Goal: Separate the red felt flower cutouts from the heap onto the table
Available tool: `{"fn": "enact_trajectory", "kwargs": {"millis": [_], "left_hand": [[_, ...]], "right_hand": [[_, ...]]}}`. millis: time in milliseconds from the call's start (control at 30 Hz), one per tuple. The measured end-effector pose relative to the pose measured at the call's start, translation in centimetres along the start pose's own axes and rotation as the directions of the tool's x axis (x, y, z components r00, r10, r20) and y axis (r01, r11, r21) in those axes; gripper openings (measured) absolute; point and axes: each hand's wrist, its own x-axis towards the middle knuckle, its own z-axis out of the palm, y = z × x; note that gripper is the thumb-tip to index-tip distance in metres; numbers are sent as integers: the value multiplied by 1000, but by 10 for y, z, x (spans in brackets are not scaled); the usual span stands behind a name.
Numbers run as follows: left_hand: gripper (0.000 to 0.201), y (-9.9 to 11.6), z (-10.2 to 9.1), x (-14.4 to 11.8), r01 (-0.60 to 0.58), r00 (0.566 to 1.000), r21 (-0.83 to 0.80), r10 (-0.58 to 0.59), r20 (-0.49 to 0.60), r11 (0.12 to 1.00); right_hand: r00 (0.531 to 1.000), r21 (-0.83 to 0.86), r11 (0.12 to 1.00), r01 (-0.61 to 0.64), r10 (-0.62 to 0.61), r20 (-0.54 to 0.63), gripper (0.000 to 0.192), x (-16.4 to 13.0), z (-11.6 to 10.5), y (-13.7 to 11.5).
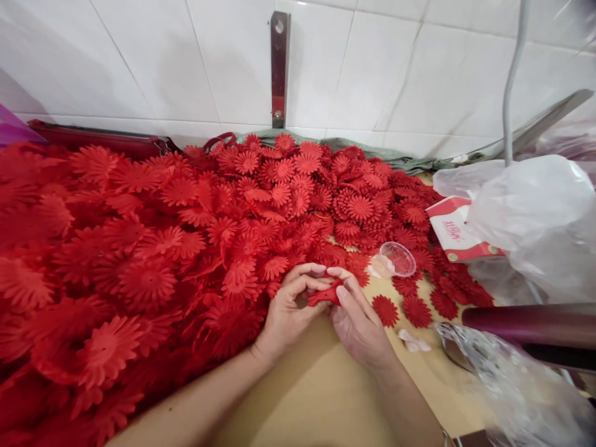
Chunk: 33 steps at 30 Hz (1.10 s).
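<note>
Both my hands meet near the middle of the head view, fingertips pinched on a red fabric flower piece (325,297). My left hand (294,304) grips it from the left, thumb below and fingers curled over. From the right, my right hand (357,316) closes thumb and fingers on the same piece. Fingers hide much of its shape. A big heap of red petalled flower pieces (149,282) spreads to the left and behind my hands. A few flat red flowers (384,310) lie on the tabletop just right of my right hand.
A clear plastic cup (398,259) lies beyond my right hand, with a crumpled white scrap (413,341) nearer. At the right are a red-and-white box (459,233), white plastic bags (540,205) and a dark purple cylinder (526,326). A tiled wall (233,62) stands behind the table (298,397).
</note>
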Motion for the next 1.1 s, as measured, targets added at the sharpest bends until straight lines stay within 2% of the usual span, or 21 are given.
{"fn": "enact_trajectory", "kwargs": {"millis": [33, 100, 167, 200, 400, 567, 667, 767, 833, 900, 967, 1033, 1100], "left_hand": [[12, 0, 0, 0, -6, 1000, 32, 6, 6, 999], [35, 2, 1, 0, 16, 999, 47, -18, 30, 999], [59, 3, 3, 0, 66, 996, -23, -65, 56, 998], [64, 4, 4, 0, 90, 995, -71, -86, 57, 993], [45, 5, 6, 2, 213, 975, -214, -223, -20, 953], [42, 4, 4, 5, 309, 948, -323, -317, 28, 895], [36, 2, 2, 7, 266, 956, -313, -292, -40, 912], [34, 2, 2, 8, 229, 959, -274, -265, -104, 934], [35, 4, 2, 8, 236, 957, -261, -271, -106, 936], [36, 7, 2, 7, 250, 957, -259, -279, -82, 933], [35, 10, 1, 7, 260, 958, -259, -283, -53, 930], [33, 12, 1, 7, 271, 956, -261, -291, -41, 926], [33, 12, 0, 8, 277, 953, -274, -299, -42, 921]], "right_hand": [[1000, -24, 1000, 0, 0, -12, 27, 0, -1, 0], [999, -50, 999, -6, 3, -52, 26, 2, -3, -1], [994, -46, 999, -2, -3, -106, 23, 3, -4, -2], [991, -38, 999, 11, -16, -135, 21, 3, -4, -2], [959, -50, 994, 99, -109, -261, 15, 2, -5, 2], [972, -172, 979, 108, -140, -187, 17, 1, -11, 4], [974, -239, 962, 133, -172, -150, 21, -1, -11, -1], [941, -428, 881, 204, -297, -164, 33, -4, -8, -7], [886, -596, 755, 272, -438, -150, 32, -5, -7, -10], [836, -745, 592, 307, -543, -86, 27, -5, -7, -12], [824, -827, 472, 306, -567, -20, 23, -3, -8, -12], [839, -836, 460, 298, -545, -1, 22, -2, -9, -12], [866, -806, 518, 285, -500, -16, 22, -1, -10, -12]]}}
